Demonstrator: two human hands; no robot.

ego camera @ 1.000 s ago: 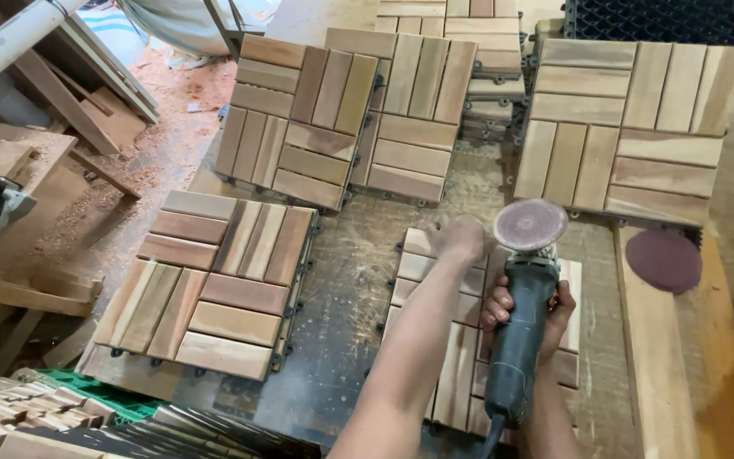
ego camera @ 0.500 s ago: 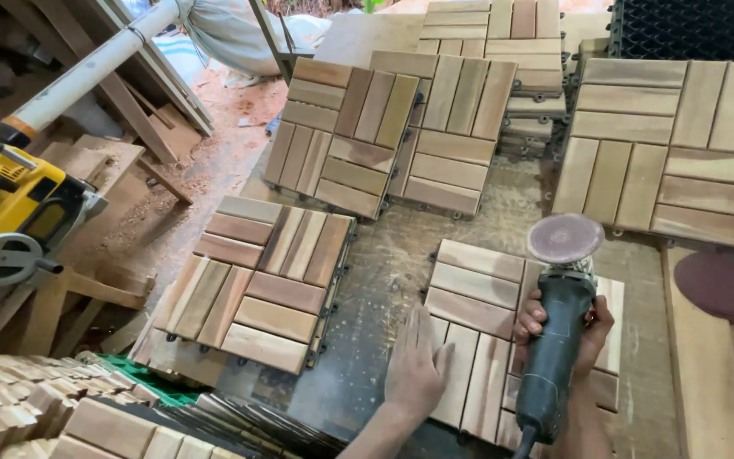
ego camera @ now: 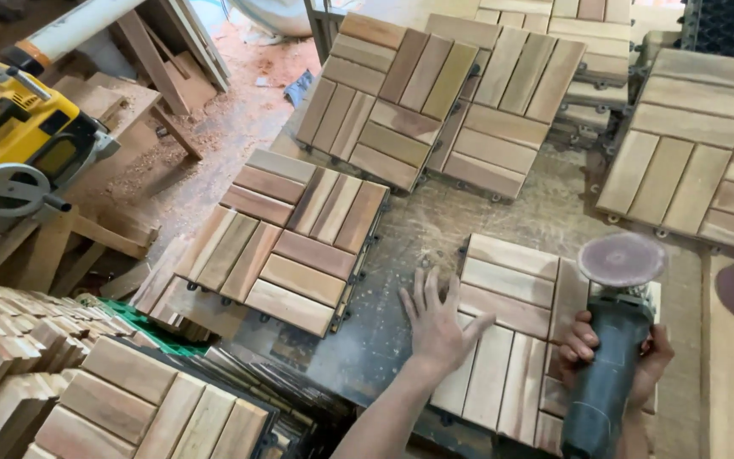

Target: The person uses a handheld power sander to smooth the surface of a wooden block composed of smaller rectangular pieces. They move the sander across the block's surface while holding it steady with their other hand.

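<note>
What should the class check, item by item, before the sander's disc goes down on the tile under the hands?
1. Right hand gripping the sander: ok.
2. Sanding disc facing up, off the wood: ok.
3. Left hand flat on the tile edge, steadying it: ok.
4. Left hand's fingers apart from the disc: ok.
5. Disc spinning or stopped: cannot tell.
6. Neighbouring tile apart from the worked one: ok.

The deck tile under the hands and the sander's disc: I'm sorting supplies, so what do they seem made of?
The deck tile looks like bare, unfinished wood slats, with visible grain and mixed tan and reddish tones; dark tabs at its edge suggest a plastic backing. The disc on the grinder held by the right hand looks like reddish-brown abrasive paper, matte and dusty.
</note>
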